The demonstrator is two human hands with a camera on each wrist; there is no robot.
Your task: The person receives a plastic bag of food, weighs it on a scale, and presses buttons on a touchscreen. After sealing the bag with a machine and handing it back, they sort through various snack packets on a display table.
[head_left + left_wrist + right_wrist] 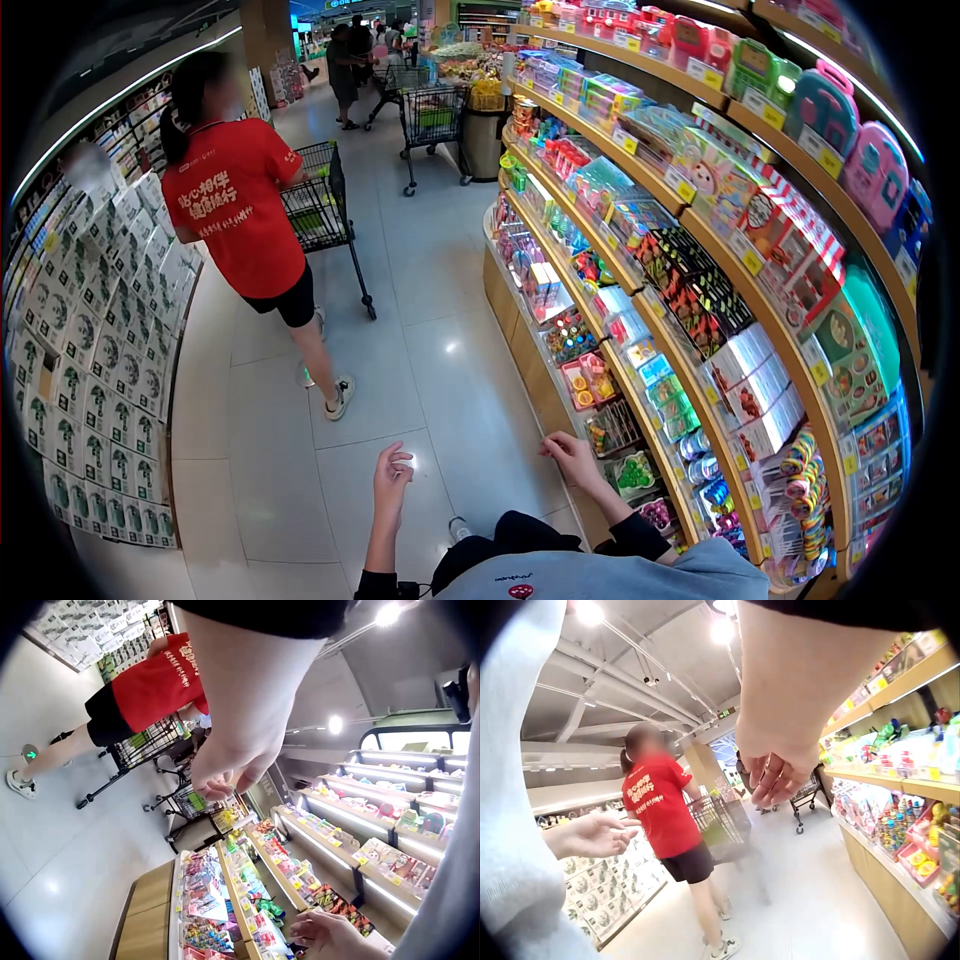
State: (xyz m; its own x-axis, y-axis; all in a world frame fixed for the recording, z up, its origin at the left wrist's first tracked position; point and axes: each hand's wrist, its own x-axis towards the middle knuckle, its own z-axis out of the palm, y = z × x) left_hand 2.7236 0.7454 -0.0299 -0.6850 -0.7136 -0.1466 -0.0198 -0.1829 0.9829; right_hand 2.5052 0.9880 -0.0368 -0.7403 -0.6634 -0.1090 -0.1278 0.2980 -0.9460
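Both hands hang in the air in front of the body, holding nothing. The left hand [392, 474] is over the floor tiles in the head view, its fingers loosely bent; the left wrist view shows the same hand [232, 769] from close up. To its right the right hand [572, 460] is nearest to the low shelves, with loosely curled fingers and no contact seen. In the right wrist view the right hand [780, 769] hangs at top centre, and the left hand [600, 835] is at the left.
A person in a red shirt [235, 205] walks ahead on the left beside a shopping cart [318, 205]. Shelves of toys and sweets [610, 235] line the right side. Stacked white packs [95, 370] stand at the left. Farther off are another cart [432, 115], a bin [484, 145] and several people.
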